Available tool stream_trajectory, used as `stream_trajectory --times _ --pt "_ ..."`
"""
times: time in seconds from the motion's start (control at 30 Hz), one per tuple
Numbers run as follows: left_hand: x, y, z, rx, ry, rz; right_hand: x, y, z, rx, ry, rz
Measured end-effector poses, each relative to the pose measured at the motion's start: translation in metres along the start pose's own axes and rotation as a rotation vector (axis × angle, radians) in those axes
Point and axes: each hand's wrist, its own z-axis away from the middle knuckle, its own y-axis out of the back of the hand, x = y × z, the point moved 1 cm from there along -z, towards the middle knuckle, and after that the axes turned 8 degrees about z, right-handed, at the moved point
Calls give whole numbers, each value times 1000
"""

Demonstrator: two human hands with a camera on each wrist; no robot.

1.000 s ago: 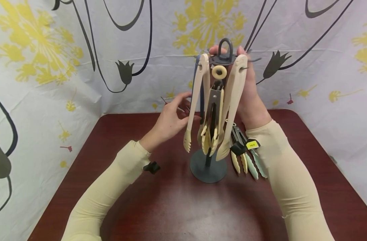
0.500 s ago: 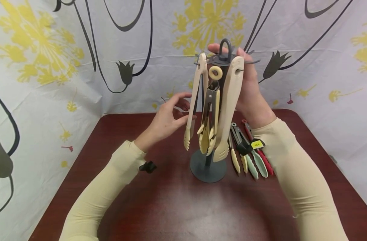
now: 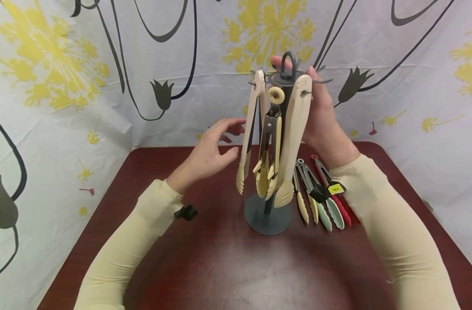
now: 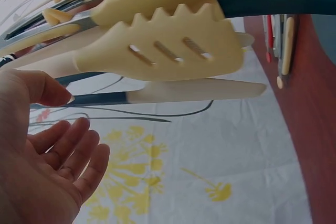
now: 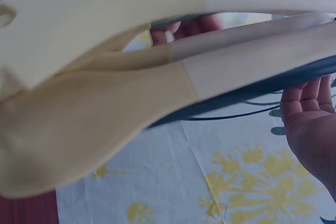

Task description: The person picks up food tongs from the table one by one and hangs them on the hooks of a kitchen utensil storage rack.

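Note:
A dark grey utensil stand [image 3: 259, 221] with a round base and a looped, hooked top stands on the table. My right hand [image 3: 322, 116] holds it near the top from behind, its grip partly hidden. A cream slotted turner [image 3: 284, 193] and metal tongs [image 3: 274, 137] with a yellow ring hang from its hooks. At the left hangs a cream utensil [image 3: 241, 176] with a toothed end. My left hand [image 3: 210, 150] hovers beside it, fingers relaxed and apart. Lower in the left wrist view, behind the turner, hangs a dark-blue-handled utensil [image 4: 194, 90] with a pale blade.
To the right of the stand on the dark red table [image 3: 212, 267] lie cream tongs [image 3: 302, 209], mint green tongs [image 3: 334, 213] and red tongs [image 3: 344, 211], partly under my right forearm. A patterned white sheet [image 3: 205, 51] hangs behind the table.
The hanging utensils have turned on the stand; the blue handle at left has swung behind the cream ones. My left hand has drawn back slightly left; my right forearm has shifted right.

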Motion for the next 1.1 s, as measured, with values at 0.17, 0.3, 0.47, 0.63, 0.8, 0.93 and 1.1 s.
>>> stream_trajectory --times 0.17,0.3,0.47,0.63,0.8,0.93,1.1 --pt "12 4 -3 26 -69 1 1 12 7 71 -3 7" --pt "21 7 -5 52 -166 4 4 22 17 121 21 35" --pt "33 12 -13 89 -318 5 6 37 38 174 -10 502" --pt "53 15 -29 124 -498 -57 16 53 64 122 -163 1093" --pt "75 17 -45 132 -640 -85 38 64 86 -62 -176 1309" --pt "84 19 -54 117 -644 -125 51 68 101 -154 -145 1405" --pt "86 17 -63 74 -583 -134 60 72 113 -216 -159 1468"
